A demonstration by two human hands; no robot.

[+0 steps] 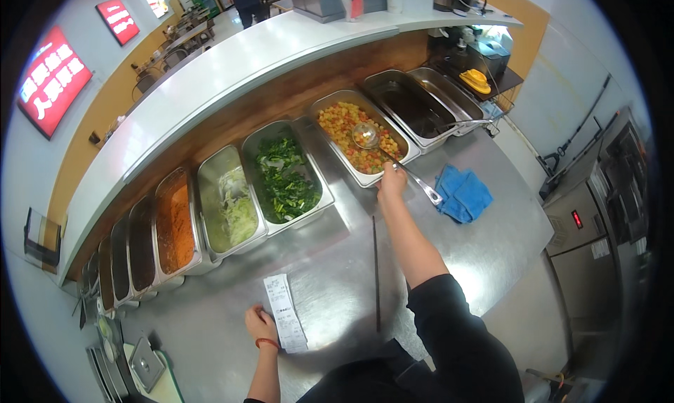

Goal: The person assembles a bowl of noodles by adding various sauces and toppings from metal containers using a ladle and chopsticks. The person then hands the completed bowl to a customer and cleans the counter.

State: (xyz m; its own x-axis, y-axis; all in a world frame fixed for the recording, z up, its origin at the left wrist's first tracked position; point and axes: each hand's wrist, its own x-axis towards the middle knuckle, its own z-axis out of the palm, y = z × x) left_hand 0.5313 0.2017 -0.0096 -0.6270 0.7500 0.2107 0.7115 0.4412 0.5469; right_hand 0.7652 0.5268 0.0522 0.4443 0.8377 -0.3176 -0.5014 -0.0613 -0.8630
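Note:
My right hand (pixel 392 183) is at the front rim of a steel pan (pixel 365 180) of diced corn and carrot (pixel 342 128). Its fingers are closed on the handle of a ladle (pixel 415 181), partly hiding the grip; the ladle's round bowl lies on the diced vegetables. On the steel counter, my left hand (pixel 260 324), with a red band at the wrist, rests with fingers curled in and nothing visible in them. It sits against the left edge of a long white printed receipt (pixel 286 315).
Left of the corn stand pans of chopped greens (pixel 286 178), pale green shreds (pixel 239 217) and orange shreds (pixel 180 227). Dark-filled pans (pixel 407 104) stand right of it. A blue cloth (pixel 463 194) and a thin dark stick (pixel 375 273) lie on the counter. A white ledge (pixel 281 59) runs behind.

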